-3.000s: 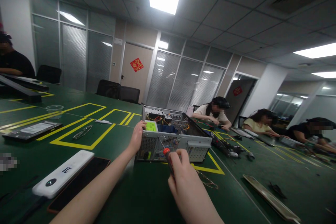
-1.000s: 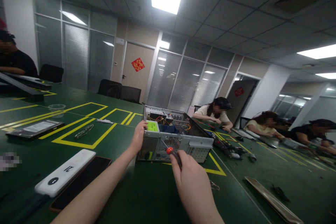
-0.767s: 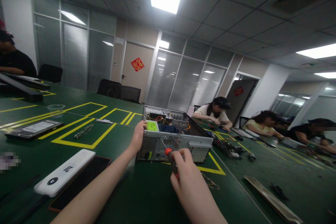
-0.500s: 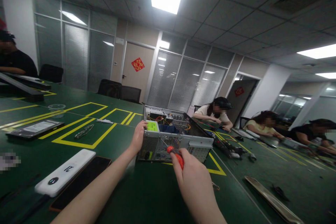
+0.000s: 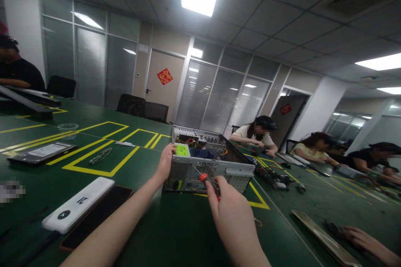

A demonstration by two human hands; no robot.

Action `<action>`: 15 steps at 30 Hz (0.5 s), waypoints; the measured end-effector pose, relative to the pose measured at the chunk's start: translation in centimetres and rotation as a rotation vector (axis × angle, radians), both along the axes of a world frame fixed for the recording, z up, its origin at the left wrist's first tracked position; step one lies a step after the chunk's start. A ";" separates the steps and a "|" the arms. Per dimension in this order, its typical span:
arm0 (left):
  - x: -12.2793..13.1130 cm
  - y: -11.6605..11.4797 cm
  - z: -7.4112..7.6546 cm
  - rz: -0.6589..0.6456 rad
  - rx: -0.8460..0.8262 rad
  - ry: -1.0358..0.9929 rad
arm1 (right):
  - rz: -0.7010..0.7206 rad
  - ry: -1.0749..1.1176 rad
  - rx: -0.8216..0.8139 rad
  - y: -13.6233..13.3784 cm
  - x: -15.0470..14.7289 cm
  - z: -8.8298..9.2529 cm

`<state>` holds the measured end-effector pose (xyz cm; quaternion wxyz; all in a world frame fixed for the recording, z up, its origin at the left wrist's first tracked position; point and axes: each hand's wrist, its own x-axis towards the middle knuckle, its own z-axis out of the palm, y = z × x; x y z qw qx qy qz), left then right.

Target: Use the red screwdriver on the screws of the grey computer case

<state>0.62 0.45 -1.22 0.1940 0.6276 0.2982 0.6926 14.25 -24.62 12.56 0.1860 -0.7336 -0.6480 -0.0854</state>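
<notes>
An opened computer case [image 5: 232, 171] lies in front of me, with its rear panel facing me and cables showing inside. My left hand [image 5: 166, 161] grips its left rear corner beside the power supply [image 5: 182, 150], which carries a bright green label. In my right hand [image 5: 230, 204] is a red and black screwdriver [image 5: 204, 177], the fingers wrapped round its handle. The thin shaft points up and left at the rear panel near the power supply's edge. Whether the tip sits in a screw is too small to tell.
To the left lie a hard drive [image 5: 42, 153], a white power bank [image 5: 78, 205], a dark phone [image 5: 97, 217] and a clear plastic bag [image 5: 100, 155]. On the right are a long metal strip [image 5: 326, 238] and another person's hand [image 5: 363, 235]. Several people sit around the green table.
The screwdriver's handle has turned within my right fingers, showing more black now. Another person's hand has come in at the lower right. My left hand and the case have stayed put.
</notes>
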 end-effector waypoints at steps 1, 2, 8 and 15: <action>0.0 0.0 0.0 -0.002 0.002 0.002 | 0.030 0.014 0.002 -0.1 -0.1 0.0; 0.0 0.0 0.0 -0.002 0.002 0.004 | 0.070 0.033 0.006 -0.2 -0.2 -0.1; 0.1 0.0 0.0 0.013 0.003 0.001 | 0.243 0.077 0.010 -0.8 -0.1 -0.8; -0.1 -0.1 0.1 -0.004 -0.014 0.013 | -0.012 -0.050 0.054 -0.3 0.1 -0.1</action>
